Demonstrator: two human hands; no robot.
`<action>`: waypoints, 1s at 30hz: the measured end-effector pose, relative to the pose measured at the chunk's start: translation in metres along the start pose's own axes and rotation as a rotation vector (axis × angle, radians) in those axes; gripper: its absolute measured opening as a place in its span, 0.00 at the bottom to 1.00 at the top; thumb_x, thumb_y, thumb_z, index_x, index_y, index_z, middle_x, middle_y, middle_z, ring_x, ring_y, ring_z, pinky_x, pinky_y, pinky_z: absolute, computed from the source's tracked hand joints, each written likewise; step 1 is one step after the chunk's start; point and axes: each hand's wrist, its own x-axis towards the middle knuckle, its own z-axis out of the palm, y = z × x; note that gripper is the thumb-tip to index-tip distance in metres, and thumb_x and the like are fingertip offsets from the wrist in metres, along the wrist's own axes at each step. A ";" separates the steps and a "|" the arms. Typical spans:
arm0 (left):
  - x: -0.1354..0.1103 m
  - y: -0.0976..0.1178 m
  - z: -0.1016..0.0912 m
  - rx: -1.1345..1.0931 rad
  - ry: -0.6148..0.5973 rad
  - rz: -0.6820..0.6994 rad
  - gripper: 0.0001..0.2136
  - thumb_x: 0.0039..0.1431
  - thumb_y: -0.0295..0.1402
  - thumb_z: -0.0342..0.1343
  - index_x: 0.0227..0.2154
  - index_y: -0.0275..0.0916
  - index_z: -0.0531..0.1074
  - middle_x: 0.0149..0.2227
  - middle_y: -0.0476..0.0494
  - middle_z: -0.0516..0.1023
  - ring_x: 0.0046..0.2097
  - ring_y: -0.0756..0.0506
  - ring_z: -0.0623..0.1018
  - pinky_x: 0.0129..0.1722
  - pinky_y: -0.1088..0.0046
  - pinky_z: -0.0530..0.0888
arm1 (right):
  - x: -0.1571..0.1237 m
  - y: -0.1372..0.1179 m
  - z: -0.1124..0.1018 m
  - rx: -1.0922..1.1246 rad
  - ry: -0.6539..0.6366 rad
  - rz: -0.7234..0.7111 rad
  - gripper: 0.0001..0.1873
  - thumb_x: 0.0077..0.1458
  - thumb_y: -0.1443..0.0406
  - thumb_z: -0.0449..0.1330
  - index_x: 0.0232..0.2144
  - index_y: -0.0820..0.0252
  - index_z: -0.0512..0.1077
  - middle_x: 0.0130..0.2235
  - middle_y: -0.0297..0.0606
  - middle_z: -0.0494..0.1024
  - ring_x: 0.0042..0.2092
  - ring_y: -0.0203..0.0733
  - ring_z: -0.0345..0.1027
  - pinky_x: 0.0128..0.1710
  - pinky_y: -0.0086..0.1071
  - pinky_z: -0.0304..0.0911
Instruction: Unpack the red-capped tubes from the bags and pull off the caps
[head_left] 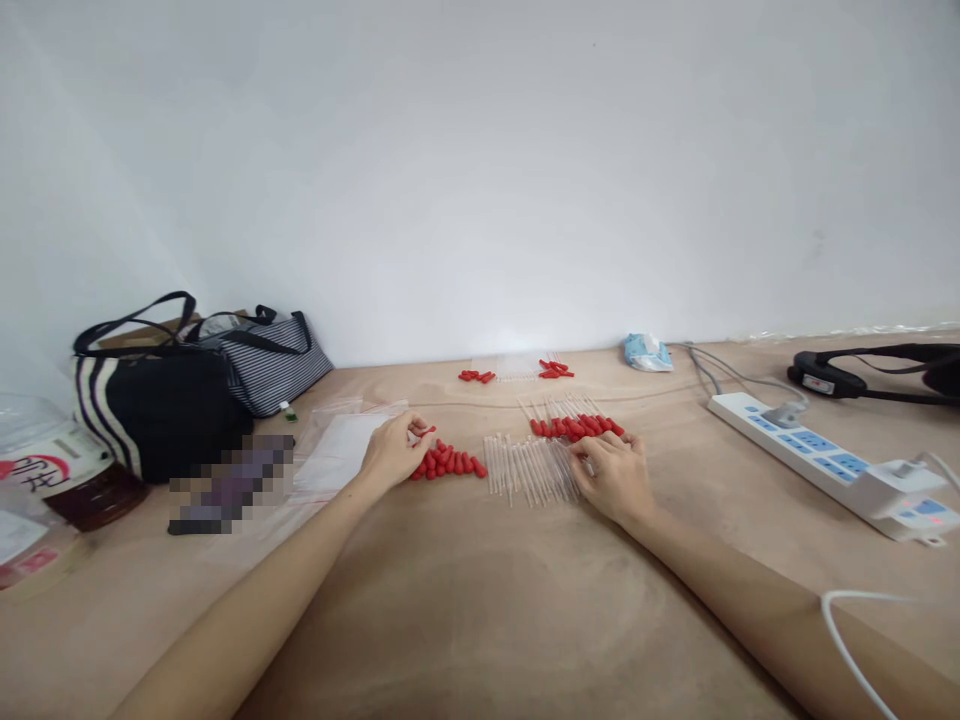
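Note:
My left hand (395, 450) pinches a small red rubber bulb (428, 431) between thumb and fingers. Just below it lies a pile of loose red rubber bulbs (450, 460). My right hand (616, 474) has its fingertips closed at the right end of a row of thin clear dropper tubes (521, 468); it seems to grip one tube, though the fingers partly hide it. Behind that hand, droppers with red bulbs fitted (577, 427) lie side by side, their clear stems pointing toward the wall.
Farther back are more red bulbs (477, 376) and red-capped droppers (556, 369). Clear plastic bags (337, 450) lie left. Bags (266, 362), a large bottle (52, 460) and a blurred-out item (232, 485) stand or lie beyond. A power strip (810, 455), blue mask (647, 352) and black headset (862, 370) occupy the right.

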 end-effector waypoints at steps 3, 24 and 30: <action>0.007 0.002 -0.003 0.090 -0.102 0.008 0.09 0.46 0.41 0.53 0.24 0.40 0.69 0.28 0.49 0.76 0.34 0.44 0.73 0.38 0.66 0.65 | -0.001 -0.001 0.002 -0.013 -0.018 -0.039 0.09 0.50 0.67 0.53 0.21 0.57 0.71 0.23 0.32 0.75 0.30 0.36 0.62 0.39 0.36 0.43; 0.069 0.140 0.092 0.032 -0.353 -0.242 0.18 0.41 0.44 0.54 0.33 0.36 0.74 0.39 0.31 0.76 0.44 0.34 0.73 0.46 0.55 0.59 | 0.003 0.009 -0.006 -0.008 0.043 0.033 0.22 0.58 0.59 0.47 0.16 0.58 0.70 0.20 0.34 0.74 0.28 0.36 0.62 0.34 0.34 0.44; 0.070 0.132 0.075 0.045 -0.323 -0.171 0.13 0.45 0.38 0.52 0.30 0.36 0.73 0.36 0.34 0.77 0.41 0.35 0.74 0.42 0.60 0.64 | 0.002 0.008 -0.005 -0.008 0.053 0.045 0.21 0.56 0.59 0.48 0.17 0.58 0.70 0.21 0.34 0.74 0.29 0.36 0.63 0.35 0.34 0.44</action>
